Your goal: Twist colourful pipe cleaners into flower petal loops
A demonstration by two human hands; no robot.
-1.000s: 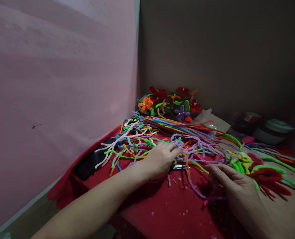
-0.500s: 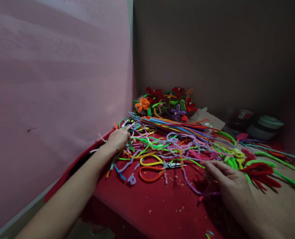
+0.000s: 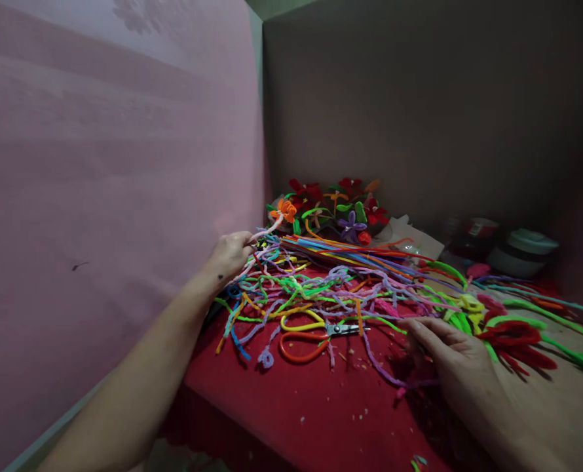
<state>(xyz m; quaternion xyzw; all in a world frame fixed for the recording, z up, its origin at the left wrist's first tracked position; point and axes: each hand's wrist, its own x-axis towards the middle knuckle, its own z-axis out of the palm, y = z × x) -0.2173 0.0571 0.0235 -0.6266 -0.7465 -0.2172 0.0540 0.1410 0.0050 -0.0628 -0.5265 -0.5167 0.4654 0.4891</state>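
My left hand (image 3: 230,255) is closed at the left edge of a tangle of fuzzy pipe cleaners (image 3: 296,285). A pale pink pipe cleaner (image 3: 268,229) sticks out from its fingers toward the back. My right hand (image 3: 451,354) is at the right front with thumb and forefinger drawn together. What those fingers hold, if anything, is hidden. A purple pipe cleaner (image 3: 377,368) runs along the red cloth toward it. Between the hands lie scissors (image 3: 304,337) with one yellow and one red-orange handle, blades pointing right. Beside my right hand is a red looped pipe-cleaner piece (image 3: 517,342).
Straight pipe cleaners (image 3: 335,250) lie bundled behind the tangle. Pipe-cleaner flowers (image 3: 350,226) stand at the back. A lidded container (image 3: 522,252) and a dark jar (image 3: 475,236) sit back right. A pink wall (image 3: 124,196) borders the left; small scraps dot the red cloth (image 3: 291,400).
My left hand has lifted a little up and back, and the pale pink pipe cleaner now extends from its fingers. My right hand has stayed nearly still. The view has shifted slightly.
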